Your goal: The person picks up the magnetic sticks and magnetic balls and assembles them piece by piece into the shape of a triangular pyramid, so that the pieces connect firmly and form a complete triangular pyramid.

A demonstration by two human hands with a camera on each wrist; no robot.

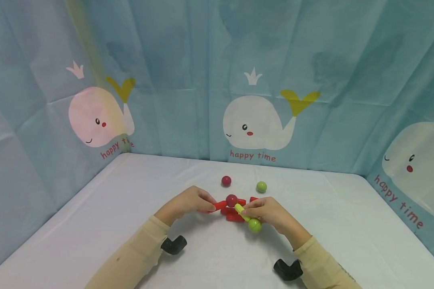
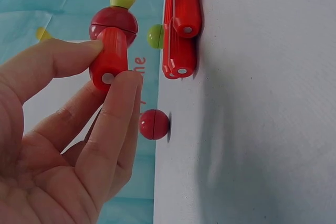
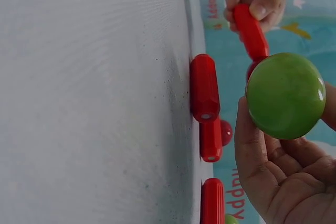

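Observation:
My left hand (image 1: 189,202) pinches a red magnetic rod (image 2: 111,59) between thumb and fingertips; a round silvery disc shows in its near end. The rod's far end meets a dark red ball (image 1: 232,200). On that ball's other side is a yellow-green magnetic rod (image 1: 241,212), pinched by my right hand (image 1: 271,213). A green ball (image 3: 286,95) sits at this rod's near end and hides the rod in the right wrist view. The joined pieces are held above the tabletop. Several loose red rods (image 1: 235,217) lie beneath and between the hands.
Farther back on the white table (image 1: 202,257) lie a loose red ball (image 1: 226,181) and a loose green ball (image 1: 261,186). A blue curtain (image 1: 188,120) printed with whales encloses the back and sides. Black curved pieces (image 1: 174,245) show beside both sleeves.

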